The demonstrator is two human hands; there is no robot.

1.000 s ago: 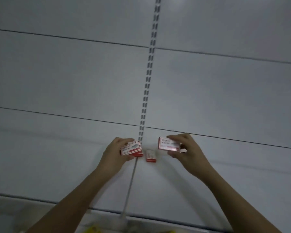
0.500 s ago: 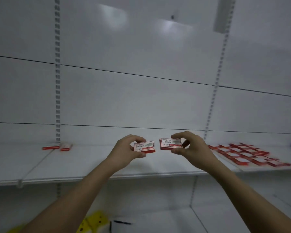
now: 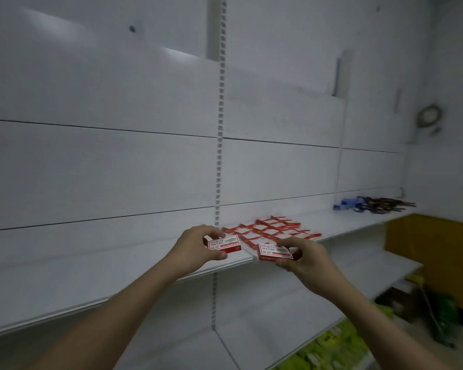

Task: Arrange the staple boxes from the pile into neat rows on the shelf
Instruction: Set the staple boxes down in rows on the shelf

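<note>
Red-and-white cardboard staple boxes (image 3: pixel 271 231) are lying on the white shelf (image 3: pixel 118 265); left hand (image 3: pixel 195 249) and right hand (image 3: pixel 305 259) are each gripping one more box.

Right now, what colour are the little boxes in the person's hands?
Red and white, each staple box alike; the head view shows it.

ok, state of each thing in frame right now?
left hand: grip shut on left box, held above shelf
right hand: grip shut on right box, label up
boxes on shelf: lying flat in rows
shelf: left part bare
</note>
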